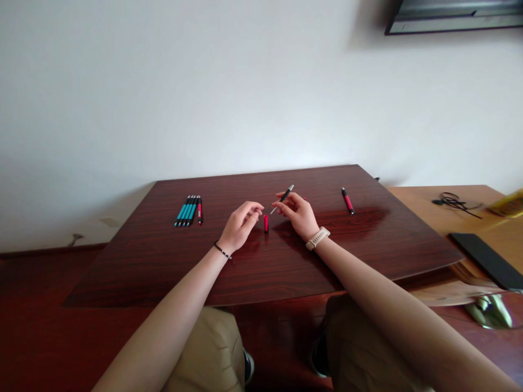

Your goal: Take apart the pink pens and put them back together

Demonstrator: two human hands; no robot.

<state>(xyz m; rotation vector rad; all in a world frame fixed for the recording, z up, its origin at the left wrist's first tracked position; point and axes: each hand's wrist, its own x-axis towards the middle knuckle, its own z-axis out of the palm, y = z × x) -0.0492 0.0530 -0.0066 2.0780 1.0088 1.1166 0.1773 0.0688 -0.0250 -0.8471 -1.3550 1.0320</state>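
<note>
In my right hand (297, 213), pinched between thumb and fingers, is the black upper part of a pen (287, 193) with a silver end; a thin refill points down from it to the left. A short pink pen barrel (266, 222) with a dark lower end stands upright on the table between my hands. My left hand (242, 222) hovers just left of the barrel, fingers loosely bent and apart from the thumb, with nothing visible in it. A small bit of pink shows behind my right hand, mostly hidden.
Several turquoise pens (186, 211) lie in a row at left beside a red pen (200, 209). Another red pen (348, 201) lies at right on the dark wooden table (163, 272). A lighter table (412, 204) holds a black cable (453, 201) and a dark flat object (486, 260).
</note>
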